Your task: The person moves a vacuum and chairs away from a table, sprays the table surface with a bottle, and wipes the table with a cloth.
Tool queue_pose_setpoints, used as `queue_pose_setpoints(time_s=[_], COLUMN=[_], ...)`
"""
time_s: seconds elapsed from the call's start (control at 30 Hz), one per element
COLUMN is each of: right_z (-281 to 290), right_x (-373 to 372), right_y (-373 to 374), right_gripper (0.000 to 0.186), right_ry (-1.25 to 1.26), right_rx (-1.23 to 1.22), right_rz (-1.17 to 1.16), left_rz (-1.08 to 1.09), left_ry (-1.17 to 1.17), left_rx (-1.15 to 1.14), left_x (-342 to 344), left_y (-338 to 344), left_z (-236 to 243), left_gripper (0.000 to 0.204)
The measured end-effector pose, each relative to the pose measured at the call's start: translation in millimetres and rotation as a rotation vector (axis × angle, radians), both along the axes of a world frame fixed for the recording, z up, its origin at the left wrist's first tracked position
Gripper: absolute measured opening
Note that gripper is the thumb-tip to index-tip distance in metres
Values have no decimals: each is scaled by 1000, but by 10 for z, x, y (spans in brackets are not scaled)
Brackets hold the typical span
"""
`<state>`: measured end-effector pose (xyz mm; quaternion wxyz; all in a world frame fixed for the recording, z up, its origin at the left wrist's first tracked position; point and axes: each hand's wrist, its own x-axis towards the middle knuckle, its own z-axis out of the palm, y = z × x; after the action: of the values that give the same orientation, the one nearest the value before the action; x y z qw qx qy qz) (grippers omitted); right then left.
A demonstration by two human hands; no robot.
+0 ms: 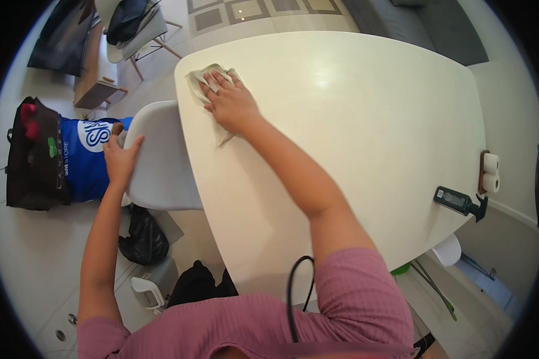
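Observation:
My right hand [232,106] lies with fingers spread on a pale, crumpled cloth [196,88], pressing it to the far left corner of the white table [341,137]. A loose end of the cloth trails toward me under the wrist. On the left, my left hand [121,157] grips the back of a light grey chair [161,155] beside the table's left edge. Its thumb shows on the near side of the backrest; the other fingers are partly hidden behind it.
A dark spray bottle [458,201] lies at the table's right, near two white paper rolls [491,173] in a brown holder. Left of the chair stand a blue bag [87,173] and a black bag [33,167]. A black plastic bag [142,238] sits on the floor below.

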<state>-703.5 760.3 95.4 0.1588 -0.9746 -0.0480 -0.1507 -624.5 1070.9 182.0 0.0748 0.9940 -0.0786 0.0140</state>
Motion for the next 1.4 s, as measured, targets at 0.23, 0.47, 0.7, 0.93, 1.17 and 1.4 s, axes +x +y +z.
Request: queue_pose_setpoints(time_s=[0.23, 0.47, 0.7, 0.93, 1.17, 1.4], right_z=[23, -363, -15, -101, 89, 147], right_x=[-1344, -347, 275, -642, 554, 916], right_y=[-3622, -3503, -1170, -4017, -758, 215], right_gripper=[45, 27, 54, 46, 64, 62], right_ry=[469, 252, -12, 88, 19, -13], right_rx=[-45, -435, -100, -372, -245, -290], right_rz=[-853, -725, -67, -997, -549, 106], left_rz=[-20, -12, -13, -36, 15, -44], left_ry=[20, 79, 20, -5, -7, -99], left_rx=[-51, -63, -29, -70, -96, -142], left_x=[14, -23, -11, -47, -168, -17], left_y=[53, -122, 40, 14, 53, -83], left_z=[-19, 34, -26, -27, 14, -45], left_gripper=[76, 74, 73, 74, 80, 87])
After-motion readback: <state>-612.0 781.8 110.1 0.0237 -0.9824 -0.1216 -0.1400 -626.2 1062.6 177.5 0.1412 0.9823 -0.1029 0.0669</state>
